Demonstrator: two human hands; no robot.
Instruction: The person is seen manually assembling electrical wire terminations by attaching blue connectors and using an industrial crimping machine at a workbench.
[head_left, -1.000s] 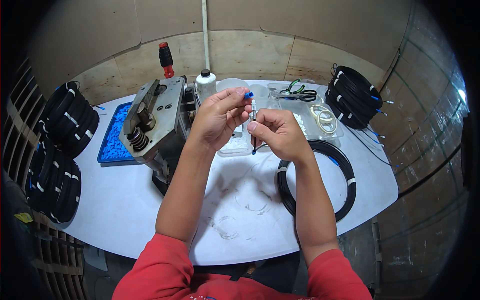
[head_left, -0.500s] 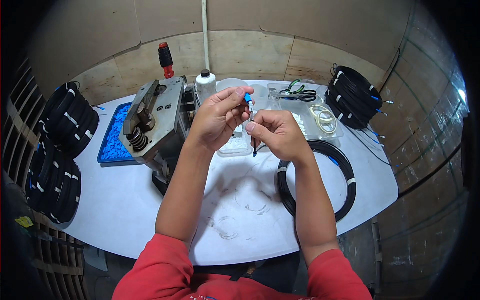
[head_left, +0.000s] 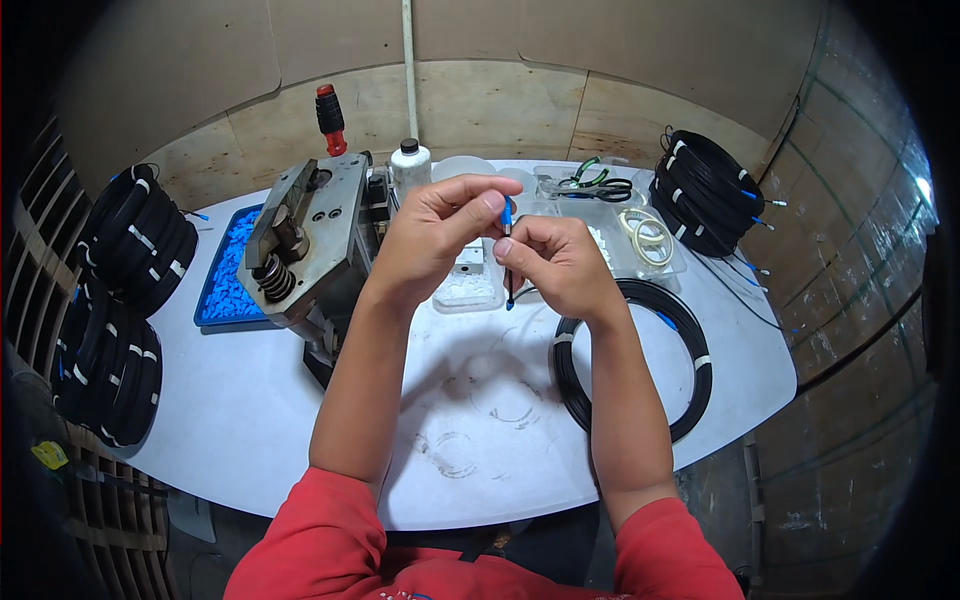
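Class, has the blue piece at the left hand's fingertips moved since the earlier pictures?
Yes, slightly: judged against the white bottle, the blue piece is farther right and lower in the picture.

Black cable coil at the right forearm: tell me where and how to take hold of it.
Grip the right side of the black cable coil, just below its white tie, coming from the right. It appears to lie flat, its open centre leaving room for fingers, and the right forearm overlaps its left half.
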